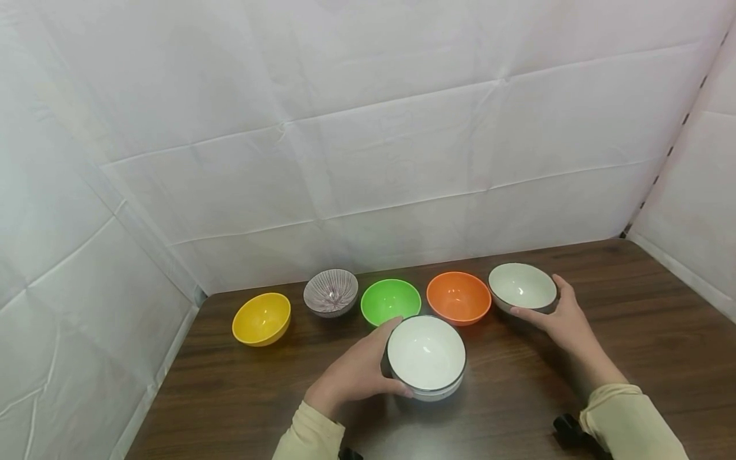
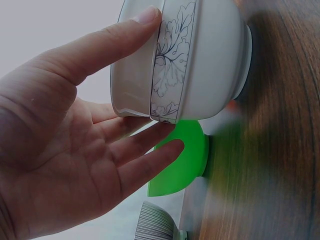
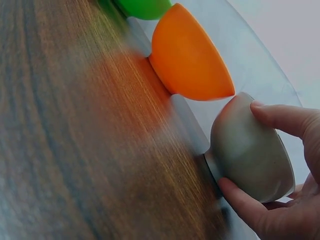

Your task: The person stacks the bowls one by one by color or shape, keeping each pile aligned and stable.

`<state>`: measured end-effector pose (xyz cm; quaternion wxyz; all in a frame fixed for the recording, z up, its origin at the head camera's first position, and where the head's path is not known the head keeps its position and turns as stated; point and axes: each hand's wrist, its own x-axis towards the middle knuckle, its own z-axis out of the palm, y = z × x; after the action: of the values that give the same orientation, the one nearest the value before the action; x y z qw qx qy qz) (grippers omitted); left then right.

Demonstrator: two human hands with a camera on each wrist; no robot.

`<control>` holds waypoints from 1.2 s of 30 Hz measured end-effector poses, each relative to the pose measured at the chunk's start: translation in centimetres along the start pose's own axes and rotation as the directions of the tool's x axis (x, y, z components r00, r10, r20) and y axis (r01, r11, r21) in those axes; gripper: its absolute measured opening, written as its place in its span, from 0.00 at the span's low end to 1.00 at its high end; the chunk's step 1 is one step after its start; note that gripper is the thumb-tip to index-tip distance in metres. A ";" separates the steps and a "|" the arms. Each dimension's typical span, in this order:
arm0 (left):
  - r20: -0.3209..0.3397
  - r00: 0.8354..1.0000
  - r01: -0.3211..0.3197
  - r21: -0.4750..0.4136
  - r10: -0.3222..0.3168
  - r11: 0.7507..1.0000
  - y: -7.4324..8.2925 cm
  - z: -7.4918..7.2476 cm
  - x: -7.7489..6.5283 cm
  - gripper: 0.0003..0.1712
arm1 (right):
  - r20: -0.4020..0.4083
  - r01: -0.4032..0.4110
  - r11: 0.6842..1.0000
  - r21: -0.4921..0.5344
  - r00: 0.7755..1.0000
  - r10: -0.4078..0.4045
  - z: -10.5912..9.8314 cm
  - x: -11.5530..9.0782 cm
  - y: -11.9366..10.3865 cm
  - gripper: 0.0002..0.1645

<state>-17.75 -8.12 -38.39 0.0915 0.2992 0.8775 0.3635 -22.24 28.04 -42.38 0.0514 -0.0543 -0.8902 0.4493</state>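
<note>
My left hand [image 1: 359,370] grips a stack of nested white bowls at the table's front middle. The top bowl [image 1: 427,352] has a dark rim. Beneath it, the lower bowl [image 2: 212,60] carries a band of dark leaf drawings. In the left wrist view the thumb presses the stack's near side, with fingers at the other side. At the right end of the row, my right hand [image 1: 566,319] holds a bowl, white inside and grey outside [image 3: 250,150], between thumb and fingers. Its foot is right at the table surface, and the orange bowl [image 1: 459,298] stands close beside it.
Leftward along the back of the brown wooden table [image 1: 230,402] stand a green bowl [image 1: 391,301], a striped bowl [image 1: 331,292] and a yellow bowl [image 1: 262,319]. White sheeting [image 1: 368,160] rises behind the table and along both sides.
</note>
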 end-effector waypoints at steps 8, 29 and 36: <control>-0.002 1.000 -0.013 -0.010 0.013 1.000 0.1 -0.1 -0.1 0.61 | 0.032 0.015 0.997 0.081 0.999 -0.017 -0.1 0.2 0.2 0.67; -0.007 1.000 -0.029 -0.011 0.029 1.000 0.1 -0.1 -0.1 0.60 | 0.069 -0.023 0.872 0.489 0.998 -0.012 -0.3 0.3 0.4 0.39; -0.007 0.999 -0.037 -0.012 0.037 0.999 0.1 0.0 0.0 0.61 | 0.041 -0.028 0.869 0.494 0.999 0.009 -0.2 0.2 0.5 0.38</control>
<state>-17.69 -8.05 -38.29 0.0836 0.3138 0.8699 0.3713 -22.40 28.53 -42.61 0.0425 -0.0394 -0.7461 0.6633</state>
